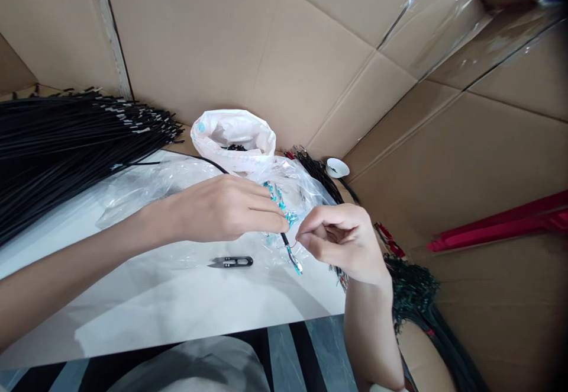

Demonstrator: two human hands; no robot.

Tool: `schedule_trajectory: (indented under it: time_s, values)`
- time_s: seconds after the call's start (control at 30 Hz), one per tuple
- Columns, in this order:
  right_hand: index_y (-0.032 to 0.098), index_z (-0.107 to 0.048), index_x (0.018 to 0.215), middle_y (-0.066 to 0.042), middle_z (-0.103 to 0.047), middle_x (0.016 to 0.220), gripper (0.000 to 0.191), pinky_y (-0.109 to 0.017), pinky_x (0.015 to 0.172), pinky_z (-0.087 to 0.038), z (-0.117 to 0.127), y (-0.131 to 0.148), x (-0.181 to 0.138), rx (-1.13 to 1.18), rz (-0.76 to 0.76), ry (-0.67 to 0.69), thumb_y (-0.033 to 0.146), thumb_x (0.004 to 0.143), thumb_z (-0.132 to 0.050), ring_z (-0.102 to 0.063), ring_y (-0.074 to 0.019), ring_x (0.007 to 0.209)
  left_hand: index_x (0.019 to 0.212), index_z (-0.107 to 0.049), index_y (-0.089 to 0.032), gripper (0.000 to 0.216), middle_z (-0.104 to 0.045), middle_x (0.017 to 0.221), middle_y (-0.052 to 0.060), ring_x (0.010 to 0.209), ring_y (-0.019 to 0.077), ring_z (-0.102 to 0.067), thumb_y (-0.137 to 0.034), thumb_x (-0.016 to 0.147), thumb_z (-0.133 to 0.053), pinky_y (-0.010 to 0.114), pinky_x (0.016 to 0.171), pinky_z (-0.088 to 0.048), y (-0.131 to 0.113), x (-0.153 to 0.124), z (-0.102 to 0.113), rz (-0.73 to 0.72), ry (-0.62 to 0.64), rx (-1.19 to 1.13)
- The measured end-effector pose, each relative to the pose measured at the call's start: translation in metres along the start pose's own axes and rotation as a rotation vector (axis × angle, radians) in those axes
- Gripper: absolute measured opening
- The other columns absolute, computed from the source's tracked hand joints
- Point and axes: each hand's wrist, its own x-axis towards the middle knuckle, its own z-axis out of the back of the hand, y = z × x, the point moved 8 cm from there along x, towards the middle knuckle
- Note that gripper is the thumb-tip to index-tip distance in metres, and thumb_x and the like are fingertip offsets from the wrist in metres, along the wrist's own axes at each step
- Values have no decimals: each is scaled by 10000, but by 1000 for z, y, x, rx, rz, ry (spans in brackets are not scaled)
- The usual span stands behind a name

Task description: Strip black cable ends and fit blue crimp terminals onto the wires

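Observation:
My left hand (231, 208) is closed on a black cable (284, 239), whose stripped end sticks out below the fingers. Foil and blue scraps show on that stripped end (294, 262). With thumb and index finger pinched, my right hand (341, 241) grips a thin reddish wire (293, 244) that comes out of the cable. Just beyond the fingers, blue and silvery scraps (279, 199) lie on clear plastic. Small black thread snips (231, 262) rest on the white table (186, 309), below my left hand.
Many black cables (66, 143) are piled at the left. A white bag (233, 134) with small dark pieces stands at the back, near a small white cup (337, 168). Cardboard walls (248, 42) enclose the table. Dark green wire bundles (412, 288) and red strips (501, 220) are at the right.

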Motion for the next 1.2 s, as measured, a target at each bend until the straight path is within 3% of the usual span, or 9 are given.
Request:
schedule_trajectory:
  time_s: [0.2, 0.37, 0.5, 0.63, 0.97, 1.2]
  values:
    - [216, -687, 670, 77, -397, 481, 172, -228, 399, -211, 7, 23, -6, -245, 298, -238, 93, 790, -686, -271, -62, 423, 999, -697, -196, 400, -785, 935, 55, 807, 156, -706, 13, 950, -359, 273, 710, -529, 9, -3, 3, 60, 9, -23]
    - [233, -732, 813, 66, -459, 503, 84, -241, 423, -287, 8, 13, -15, -143, 219, -361, 149, 827, -730, -343, -84, 436, 1014, -703, -198, 343, -786, 947, 55, 865, 152, -720, -100, 1030, -374, 261, 776, -526, 16, -5, 8, 105, -14, -16]
    - [250, -700, 932, 80, -462, 517, 155, -248, 426, -310, 11, 14, -28, -76, 207, -460, 170, 816, -764, -342, -88, 424, 1038, -705, -175, 302, -787, 967, 66, 871, 159, -726, -109, 1026, -411, 262, 789, -526, 17, -7, 10, 76, -70, 9]
    - [227, -686, 820, 76, -416, 505, 68, -251, 418, -280, 4, 13, -31, -153, 147, -350, 193, 855, -733, -316, -85, 427, 1030, -709, -173, 294, -787, 961, 60, 868, 152, -725, -106, 1022, -423, 249, 801, -524, 20, -9, 8, 90, -65, 20]
    - [196, -707, 782, 78, -346, 506, 140, -244, 419, -183, -2, 3, -25, -114, -96, -204, 265, 902, -689, -243, -74, 445, 1036, -713, -177, 330, -784, 966, 62, 880, 156, -720, -86, 1015, -397, 258, 806, -524, 24, -9, 1, 126, 13, 23]
    - [185, -701, 700, 63, -414, 518, 249, -238, 373, -131, -6, -17, -19, 299, -298, -40, 386, 832, -764, -181, -52, 416, 1006, -717, -190, 328, -772, 907, 50, 811, 135, -704, -112, 1023, -398, 233, 727, -507, 18, -5, 1, 131, 26, -78]
